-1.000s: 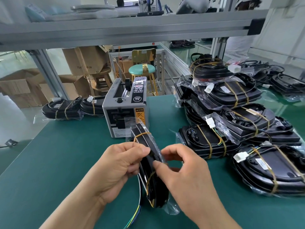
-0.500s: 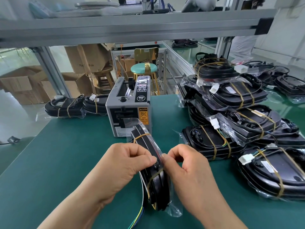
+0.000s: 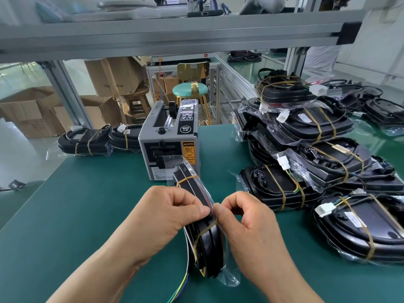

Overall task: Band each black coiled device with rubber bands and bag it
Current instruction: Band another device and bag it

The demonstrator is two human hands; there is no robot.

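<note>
A black coiled device stands on edge in front of me, held up off the green table. Two yellow rubber bands cross it, and a clear plastic bag sits around it. My left hand grips its left side, thumb on the top edge. My right hand pinches the bag film at that same edge, fingertips almost touching the left thumb. Coloured wires hang out below.
A grey tape dispenser stands just behind the device. A pile of bagged, banded devices fills the right side. Two more bagged devices lie at the far left edge. Cardboard boxes and stools stand beyond the table.
My right hand has moved up from the device's side to its top edge, closing to a pinch beside my left thumb. The device has stayed in place.
</note>
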